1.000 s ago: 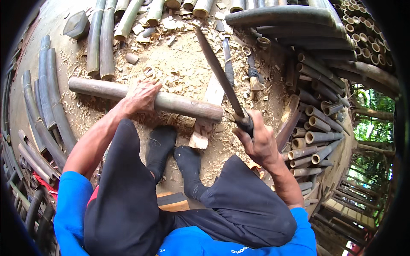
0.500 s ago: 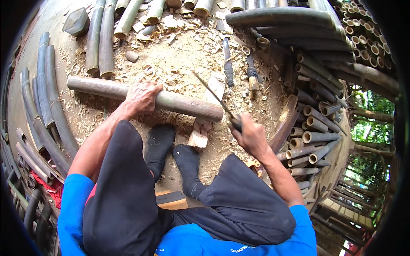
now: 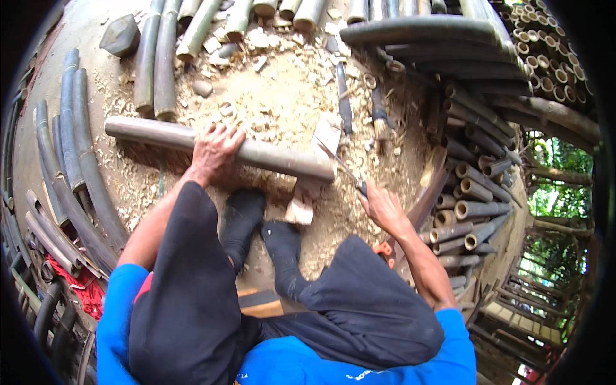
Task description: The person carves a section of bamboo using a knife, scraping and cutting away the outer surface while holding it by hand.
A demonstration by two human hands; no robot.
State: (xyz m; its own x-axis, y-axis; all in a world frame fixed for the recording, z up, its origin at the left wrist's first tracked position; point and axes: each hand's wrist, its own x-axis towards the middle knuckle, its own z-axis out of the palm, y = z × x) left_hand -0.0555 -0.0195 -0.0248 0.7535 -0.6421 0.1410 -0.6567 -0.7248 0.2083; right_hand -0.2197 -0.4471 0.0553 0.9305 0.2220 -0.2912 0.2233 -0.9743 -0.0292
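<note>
Black-handled machete [image 3: 363, 188] fills the clenched right hand [image 3: 383, 206]; the arched left hand [image 3: 217, 150] grips a smooth, cylindrical bamboo pole [image 3: 282, 162].

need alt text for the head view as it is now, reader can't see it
A person's left grip rests over a bamboo tube while the right grip holds a dark-handled blade, blurred, near the tube's right end. Pale shavings litter the ground around it, and stacked bamboo lies to the right.

The bamboo tube [image 3: 277, 159] lies across a block [image 3: 299, 210], left of stacked poles [image 3: 484, 209]
</note>
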